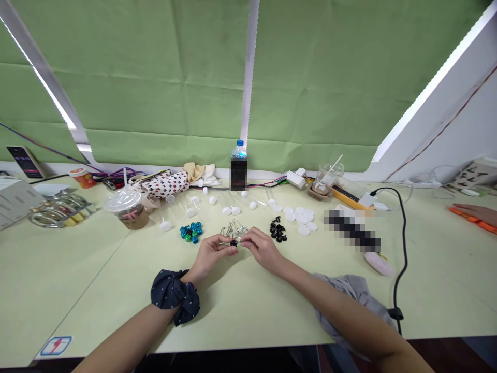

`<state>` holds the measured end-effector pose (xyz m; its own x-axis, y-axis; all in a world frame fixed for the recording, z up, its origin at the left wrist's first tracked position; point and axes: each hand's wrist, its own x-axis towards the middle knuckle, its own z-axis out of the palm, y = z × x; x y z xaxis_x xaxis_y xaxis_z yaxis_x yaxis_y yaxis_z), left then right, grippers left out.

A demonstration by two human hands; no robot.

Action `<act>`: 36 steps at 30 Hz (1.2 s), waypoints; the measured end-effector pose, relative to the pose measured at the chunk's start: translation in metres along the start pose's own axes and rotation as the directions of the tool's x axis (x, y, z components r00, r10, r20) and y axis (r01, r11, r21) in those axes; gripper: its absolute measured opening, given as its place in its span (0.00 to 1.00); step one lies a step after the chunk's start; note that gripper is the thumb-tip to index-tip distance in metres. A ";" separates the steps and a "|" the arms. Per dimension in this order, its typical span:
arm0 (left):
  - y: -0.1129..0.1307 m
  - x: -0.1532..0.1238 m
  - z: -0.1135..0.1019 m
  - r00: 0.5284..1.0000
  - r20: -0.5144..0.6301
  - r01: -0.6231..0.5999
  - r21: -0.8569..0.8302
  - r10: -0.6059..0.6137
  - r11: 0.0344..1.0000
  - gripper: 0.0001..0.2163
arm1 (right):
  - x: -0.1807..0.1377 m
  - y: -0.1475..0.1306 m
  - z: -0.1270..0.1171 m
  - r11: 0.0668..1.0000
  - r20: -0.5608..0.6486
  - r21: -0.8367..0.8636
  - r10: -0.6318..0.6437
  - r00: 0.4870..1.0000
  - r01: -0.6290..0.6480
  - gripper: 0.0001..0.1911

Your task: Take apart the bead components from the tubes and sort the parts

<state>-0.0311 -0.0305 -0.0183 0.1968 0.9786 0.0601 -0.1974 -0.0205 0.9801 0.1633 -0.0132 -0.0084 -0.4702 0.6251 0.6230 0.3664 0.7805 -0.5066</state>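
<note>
In the head view, my left hand (pixel 212 255) pinches a small black piece (pixel 233 243) between thumb and fingers. My right hand (pixel 266 251) meets it from the other side with its fingertips pressed together; what they hold is too small to make out. Just behind the fingertips lies a loose heap of thin metal pins (pixel 234 228). Shiny blue and green beads (pixel 191 231) are clustered left of my hands. To the right sits a group of small black pieces (pixel 278 230) with stems. White round caps (pixel 301 217) lie beyond them.
Clear tubes with white caps (pixel 190 211) lie across the back. A lidded drink cup (pixel 132 210) stands left, a bottle (pixel 239 166) at the back centre. A black cable (pixel 404 248) runs down the right side. At far right, another person's hand (pixel 479 212) rests by something orange.
</note>
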 end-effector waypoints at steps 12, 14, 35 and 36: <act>0.001 -0.002 0.003 0.999 -0.044 -0.021 0.024 0.022 0.999 0.13 | -0.002 -0.004 0.004 1.000 0.014 -0.006 0.026 1.000 -0.026 0.08; 0.001 -0.002 0.003 0.999 -0.038 -0.011 0.036 0.012 0.999 0.13 | -0.002 -0.005 0.003 1.000 0.003 -0.011 0.018 1.000 -0.018 0.09; 0.002 -0.003 0.004 1.000 -0.031 0.005 0.012 -0.004 1.000 0.13 | -0.001 -0.011 0.006 0.950 -0.041 -0.294 0.092 0.995 -0.100 0.10; 0.002 -0.003 0.004 1.000 -0.031 0.004 0.010 -0.003 1.000 0.14 | -0.001 -0.012 0.006 0.947 -0.050 -0.303 0.096 0.994 -0.107 0.10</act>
<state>-0.0279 -0.0348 -0.0154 0.1673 0.9846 0.0509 -0.1875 -0.0189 0.9821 0.1546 -0.0235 -0.0061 -0.3922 0.6972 0.6001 0.6406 0.6752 -0.3657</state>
